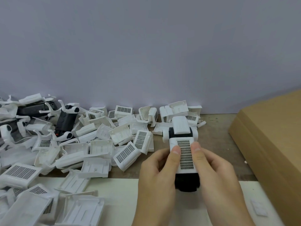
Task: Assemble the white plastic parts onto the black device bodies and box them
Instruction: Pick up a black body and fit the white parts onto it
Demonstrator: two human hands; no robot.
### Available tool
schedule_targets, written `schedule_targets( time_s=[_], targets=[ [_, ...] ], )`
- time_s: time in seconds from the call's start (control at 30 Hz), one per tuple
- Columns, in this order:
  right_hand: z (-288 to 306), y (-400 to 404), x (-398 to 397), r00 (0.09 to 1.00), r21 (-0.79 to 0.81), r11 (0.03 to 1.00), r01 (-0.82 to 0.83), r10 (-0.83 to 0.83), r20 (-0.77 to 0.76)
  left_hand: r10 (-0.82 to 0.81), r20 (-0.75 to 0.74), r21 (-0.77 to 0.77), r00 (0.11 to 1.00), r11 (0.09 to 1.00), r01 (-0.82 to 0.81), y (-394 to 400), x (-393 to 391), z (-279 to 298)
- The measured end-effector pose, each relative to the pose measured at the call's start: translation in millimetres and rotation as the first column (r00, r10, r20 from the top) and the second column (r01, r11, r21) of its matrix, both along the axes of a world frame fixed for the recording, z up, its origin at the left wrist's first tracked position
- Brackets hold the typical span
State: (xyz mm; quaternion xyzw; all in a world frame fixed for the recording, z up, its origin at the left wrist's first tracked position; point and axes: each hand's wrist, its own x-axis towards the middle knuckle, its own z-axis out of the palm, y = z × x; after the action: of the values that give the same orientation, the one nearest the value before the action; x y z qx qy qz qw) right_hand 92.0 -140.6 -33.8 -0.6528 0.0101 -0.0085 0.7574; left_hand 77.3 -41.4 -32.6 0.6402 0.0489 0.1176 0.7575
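Against a plain grey-lilac wall (146, 46), over a brown worktop (219, 136) with a pale sheet (117, 193) at its near edge. At 9 o'clock, a loose heap of white plastic parts (101, 144), a few black device bodies (65, 121) mixed in at 10 o'clock. At 3 o'clock, a cardboard box (268, 136), interior out of sight. At 5 o'clock, held clear of the worktop: one device (184, 136), its black body (187, 183) gripped by left hand (156, 181) and right hand (216, 175), fingers curled round the sides, both thumbs pressed flat on the white grille cover (185, 155). Probably mid-seating of that cover. Best done with even thumb pressure on both long edges, cover kept square to the body, no force until flush; skewed clips the likely risk.
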Motion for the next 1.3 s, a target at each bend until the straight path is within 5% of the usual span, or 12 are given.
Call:
schedule_targets(
  time_s=[0.23,0.43,0.67,0.9,1.0,1.1,1.17,1.23,1.3],
  targets=[
    [-1,-5,2,0.993,-0.081,0.996,-0.029,0.038,0.111,0.061,0.025,0.153,0.998,0.986,-0.064,-1,1,-3],
    [4,-2,2,0.992,0.075,0.996,0.053,-0.061,0.111,0.026,0.018,-0.019,0.999,0.999,-0.026,-1,0,0],
    [3,-3,3,0.972,0.087,0.988,0.130,-0.145,0.183,0.055,0.059,0.053,0.997,0.997,-0.058,-1,0,2],
    [-7,-1,-5,0.937,-0.327,0.945,0.005,0.109,0.331,0.143,-0.079,-0.256,0.987,0.953,-0.159,2,5,1],
    [-7,1,-3,0.935,-0.395,0.906,0.155,-0.006,0.354,0.069,-0.066,-0.267,0.995,0.960,-0.084,0,5,2],
    [-3,-4,1,0.956,-0.225,0.939,0.261,-0.218,0.199,0.077,0.018,-0.119,0.997,0.990,-0.075,-5,3,4],
    [1,-8,5,0.961,-0.085,0.958,0.273,-0.276,-0.015,0.204,0.083,0.062,0.975,0.976,-0.210,-3,4,-1],
    [11,-12,9,0.946,0.124,0.964,0.237,-0.200,-0.256,0.384,0.120,0.122,0.916,0.910,-0.397,4,5,-1],
    [20,-15,6,0.932,0.334,0.929,0.157,-0.028,-0.361,0.449,0.075,-0.016,0.891,0.894,-0.449,10,4,2]
  ],
)
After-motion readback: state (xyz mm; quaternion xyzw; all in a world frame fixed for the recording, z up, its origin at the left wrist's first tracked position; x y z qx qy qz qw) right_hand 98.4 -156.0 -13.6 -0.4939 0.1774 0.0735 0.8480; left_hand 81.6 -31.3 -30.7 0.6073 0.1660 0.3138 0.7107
